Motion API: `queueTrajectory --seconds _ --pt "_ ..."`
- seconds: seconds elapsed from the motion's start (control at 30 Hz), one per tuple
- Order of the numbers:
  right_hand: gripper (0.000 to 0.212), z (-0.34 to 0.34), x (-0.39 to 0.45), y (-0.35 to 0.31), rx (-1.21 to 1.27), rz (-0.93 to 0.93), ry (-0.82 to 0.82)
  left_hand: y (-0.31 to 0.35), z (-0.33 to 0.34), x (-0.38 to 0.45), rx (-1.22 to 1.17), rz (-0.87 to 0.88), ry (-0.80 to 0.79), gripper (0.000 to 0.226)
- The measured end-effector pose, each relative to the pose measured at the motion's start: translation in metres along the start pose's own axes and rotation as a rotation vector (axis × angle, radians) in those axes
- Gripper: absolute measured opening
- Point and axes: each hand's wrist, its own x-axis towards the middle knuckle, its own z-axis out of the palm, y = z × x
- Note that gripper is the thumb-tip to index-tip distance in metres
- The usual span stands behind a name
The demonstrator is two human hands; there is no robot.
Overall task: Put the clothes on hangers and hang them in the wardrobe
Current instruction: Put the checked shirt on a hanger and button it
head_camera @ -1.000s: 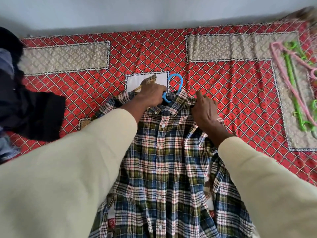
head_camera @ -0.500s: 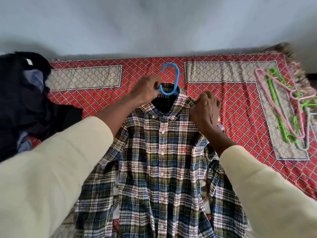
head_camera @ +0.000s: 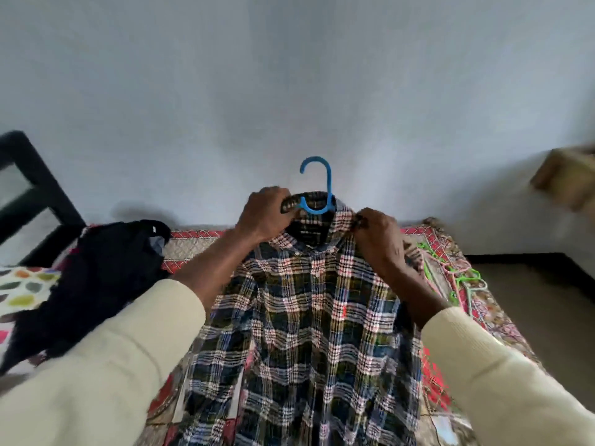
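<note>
The left hand grips the collar of the plaid shirt together with the blue hanger, whose hook rises just above and to the right of its knuckles. The right hand pinches the shirt's other shoulder, and the shirt hangs below both hands over the bed. Spare hangers lie on the bed just right of the right hand, dark clothes left of the left hand.

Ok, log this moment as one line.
left hand: grips hanger | right hand: pinches shirt collar | shirt: on hanger, lifted | wardrobe: not visible
</note>
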Motion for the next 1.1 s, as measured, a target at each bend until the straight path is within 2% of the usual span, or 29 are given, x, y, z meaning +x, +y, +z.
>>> queueTrajectory --seconds 0.07,0.13,0.23,0.3,0.37,0.43,0.47,0.53,0.57,0.67,0.73,0.8,0.9,1.0,1.1 --pt "0.013 -0.064 -0.025 -0.029 0.041 0.037 0.06 0.045 -0.055 -0.026 -0.174 0.009 -0.112 0.048" --pt "0.015 -0.118 -0.047 -0.054 0.086 0.053 0.106 0.083 -0.1 -0.047 -0.206 0.028 -0.13 0.061" --pt "0.012 -0.196 -0.076 -0.089 0.111 0.032 0.063 0.14 -0.156 -0.078 -0.15 0.102 0.008 0.036" --pt "0.012 -0.242 -0.082 -0.107 0.085 -0.018 -0.055 0.169 -0.181 -0.09 -0.171 0.144 0.06 0.03" --pt "0.026 -0.289 -0.09 -0.127 0.141 -0.109 -0.228 0.2 -0.207 -0.1 -0.179 0.189 0.093 0.037" --pt "0.037 -0.33 -0.099 -0.144 0.404 -0.156 -0.375 0.231 -0.228 -0.109 -0.19 0.223 0.125 0.048" --pt "0.035 -0.344 -0.101 -0.151 0.522 -0.157 -0.406 0.243 -0.235 -0.111 -0.19 0.224 0.149 0.051" --pt "0.017 -0.367 -0.108 -0.169 0.554 -0.131 -0.297 0.268 -0.248 -0.115 -0.224 0.212 0.171 0.054" --pt "0.006 -0.378 -0.109 -0.177 0.467 -0.105 -0.186 0.279 -0.254 -0.116 -0.251 0.221 0.18 0.055" --pt "0.026 -0.401 -0.114 -0.183 0.262 -0.064 0.061 0.303 -0.264 -0.112 -0.34 0.278 0.144 0.058" --pt "0.033 -0.415 -0.123 -0.179 0.305 0.004 0.175 0.301 -0.273 -0.108 -0.387 0.304 0.023 0.063" --pt "0.041 -0.427 -0.13 -0.174 0.308 0.063 0.287 0.292 -0.274 -0.107 -0.306 0.343 -0.135 0.05" --pt "0.052 -0.432 -0.143 -0.183 0.109 0.06 0.346 0.289 -0.269 -0.115 -0.223 0.465 -0.197 0.005" --pt "0.061 -0.434 -0.159 -0.195 -0.115 0.102 0.405 0.302 -0.251 -0.128 -0.299 0.575 -0.162 0.005" --pt "0.06 -0.438 -0.179 -0.212 -0.283 0.153 0.365 0.317 -0.235 -0.143 -0.356 0.666 -0.2 0.014"
